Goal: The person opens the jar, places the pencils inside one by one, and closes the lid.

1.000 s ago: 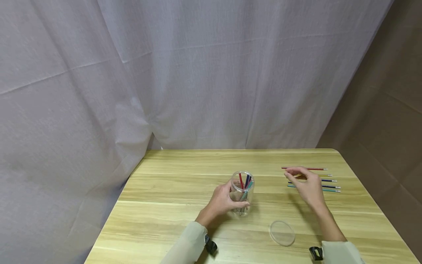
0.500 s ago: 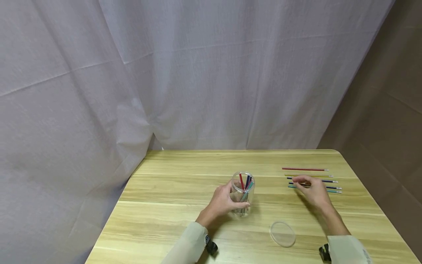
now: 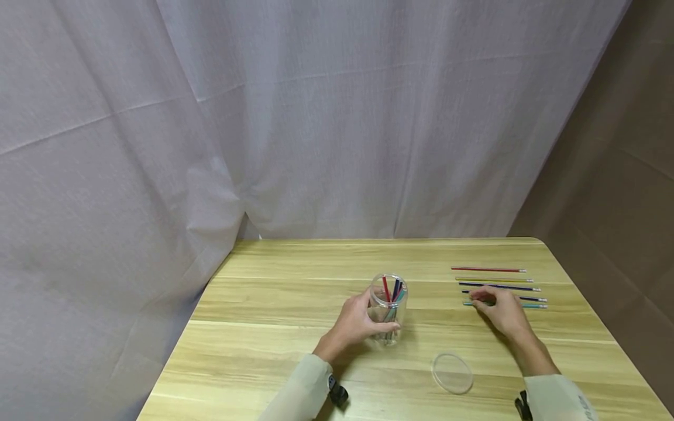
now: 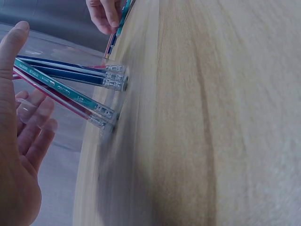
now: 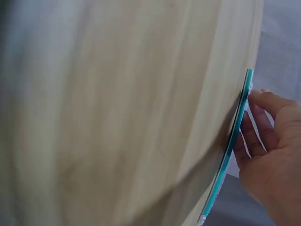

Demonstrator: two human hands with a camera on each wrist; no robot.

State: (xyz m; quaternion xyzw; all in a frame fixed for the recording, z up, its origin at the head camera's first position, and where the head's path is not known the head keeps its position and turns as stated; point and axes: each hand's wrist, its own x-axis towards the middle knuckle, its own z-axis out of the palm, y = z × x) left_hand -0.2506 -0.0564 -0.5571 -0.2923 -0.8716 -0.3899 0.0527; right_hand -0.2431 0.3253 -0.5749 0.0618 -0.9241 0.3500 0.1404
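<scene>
Gripped around its side by my left hand [image 3: 350,318], a clear jar [image 3: 377,318] stands on the wooden table. Several pencils are in the jar, among them a red pencil [image 3: 386,287]. In the left wrist view a teal pencil [image 4: 61,87] and dark blue pencils lean inside, metal-and-eraser ends down. At the right my right hand [image 3: 502,313] pinches another teal pencil [image 5: 230,141] low over the table, thumb and fingertips at its unerasered end. Beyond that hand lie two dark blue pencils, the farther dark blue pencil [image 3: 505,286] in plain sight.
Farther back are a yellow pencil [image 3: 495,279] and a red pencil [image 3: 487,269], parallel with eraser ends to the right. A clear round lid [image 3: 453,390] lies between my forearms. Grey cloth [image 3: 326,146] hangs behind the table [image 3: 253,327].
My right hand has come down and nearer from above the row of pencils to the teal one. That pencil's left end has swung nearer. My left hand keeps its hold on the jar.
</scene>
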